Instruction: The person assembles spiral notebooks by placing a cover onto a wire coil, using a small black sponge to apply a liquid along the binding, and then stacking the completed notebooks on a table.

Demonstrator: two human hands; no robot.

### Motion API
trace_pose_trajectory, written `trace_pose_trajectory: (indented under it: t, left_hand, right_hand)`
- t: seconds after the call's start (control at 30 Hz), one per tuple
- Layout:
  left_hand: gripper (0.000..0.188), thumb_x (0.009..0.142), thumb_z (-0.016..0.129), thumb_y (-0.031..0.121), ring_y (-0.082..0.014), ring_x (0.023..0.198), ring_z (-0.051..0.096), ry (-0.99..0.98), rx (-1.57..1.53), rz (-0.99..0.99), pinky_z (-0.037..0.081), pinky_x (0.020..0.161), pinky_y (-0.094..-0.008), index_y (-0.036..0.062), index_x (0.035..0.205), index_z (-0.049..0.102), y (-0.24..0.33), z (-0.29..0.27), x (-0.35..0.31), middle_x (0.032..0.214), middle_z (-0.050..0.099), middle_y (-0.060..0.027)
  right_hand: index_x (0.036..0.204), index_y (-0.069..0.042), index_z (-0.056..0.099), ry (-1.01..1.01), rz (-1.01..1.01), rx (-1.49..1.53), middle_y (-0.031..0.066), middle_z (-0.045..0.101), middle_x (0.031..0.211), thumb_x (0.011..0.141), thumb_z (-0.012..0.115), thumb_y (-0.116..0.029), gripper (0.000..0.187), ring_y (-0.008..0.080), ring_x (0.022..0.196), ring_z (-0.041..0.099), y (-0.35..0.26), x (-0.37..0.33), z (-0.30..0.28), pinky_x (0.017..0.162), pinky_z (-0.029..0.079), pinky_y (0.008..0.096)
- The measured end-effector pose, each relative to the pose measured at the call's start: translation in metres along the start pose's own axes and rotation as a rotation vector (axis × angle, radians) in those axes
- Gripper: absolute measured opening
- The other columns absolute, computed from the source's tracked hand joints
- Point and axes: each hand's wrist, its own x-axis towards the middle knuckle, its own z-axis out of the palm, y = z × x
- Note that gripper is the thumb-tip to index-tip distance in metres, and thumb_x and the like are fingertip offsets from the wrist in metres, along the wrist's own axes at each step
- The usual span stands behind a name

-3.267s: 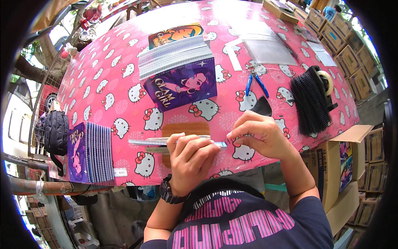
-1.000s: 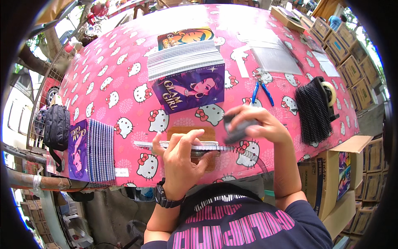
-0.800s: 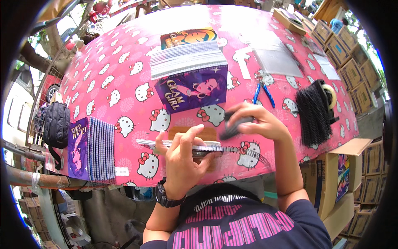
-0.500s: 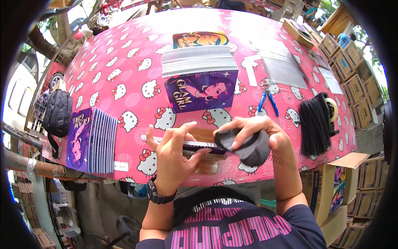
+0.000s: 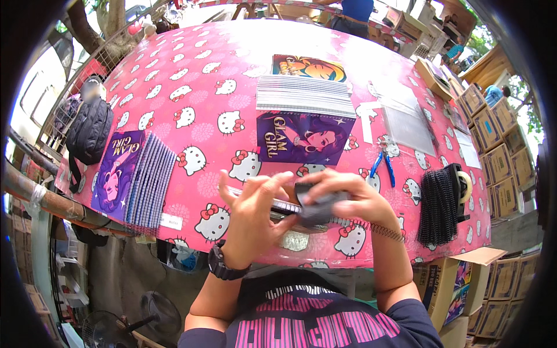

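Observation:
My left hand (image 5: 255, 214) grips a spiral notebook (image 5: 285, 207), held edge-on near the front of the table, fingers on one side and thumb on the other. Closed around a dark grey rounded pad (image 5: 319, 210), my right hand (image 5: 345, 194) presses it to the notebook's right end. The pad is blurred and hides that end of the spine. From beside it a thin black wire coil (image 5: 374, 228) runs right, across my right forearm. Beyond my hands lies a fanned stack of notebooks (image 5: 304, 95), with a purple-covered notebook (image 5: 304, 138) at its near end.
More purple notebooks (image 5: 130, 180) and a black bag (image 5: 91, 130) sit at left. On the right are blue-handled pliers (image 5: 383, 167), a bundle of black coils (image 5: 438, 206), a tape dispenser (image 5: 464, 188), clear plastic sleeves (image 5: 406, 124) and an opened carton (image 5: 444, 287). Someone in blue (image 5: 355, 14) stands beyond the table.
My right hand and the pad have moved left, closer to my left hand. More of the coil shows right of the pad. The view has shifted, and a person appears at the far side.

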Motion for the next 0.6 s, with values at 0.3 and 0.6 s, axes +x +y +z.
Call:
trace_pose_trajectory:
  t: [0.3,0.6]
  left_hand:
    - [0.054,0.078,0.073,-0.004,-0.0110,0.095,0.055,0.299,-1.087,-0.371,0.047,0.083,-0.0245,-0.0002,0.125,0.047,-0.053,0.006,-0.034,0.103,0.057,-0.0058]
    - [0.043,0.082,0.070,-0.001,-0.0098,0.091,0.057,0.326,-1.215,-0.421,0.047,0.081,-0.0234,0.0001,0.121,0.052,-0.055,0.012,-0.034,0.097,0.058,-0.0037]
  right_hand:
    - [0.103,-0.002,0.069,0.119,0.141,-0.374,0.0171,0.062,0.115,0.085,0.062,-0.027,0.031,0.0280,0.114,0.053,0.011,0.016,0.010,0.097,0.039,0.0412]
    - [0.101,-0.002,0.070,0.088,0.014,0.103,0.0146,0.064,0.110,0.087,0.060,-0.036,0.038,0.0249,0.105,0.057,0.011,0.032,0.010,0.095,0.041,0.0380]
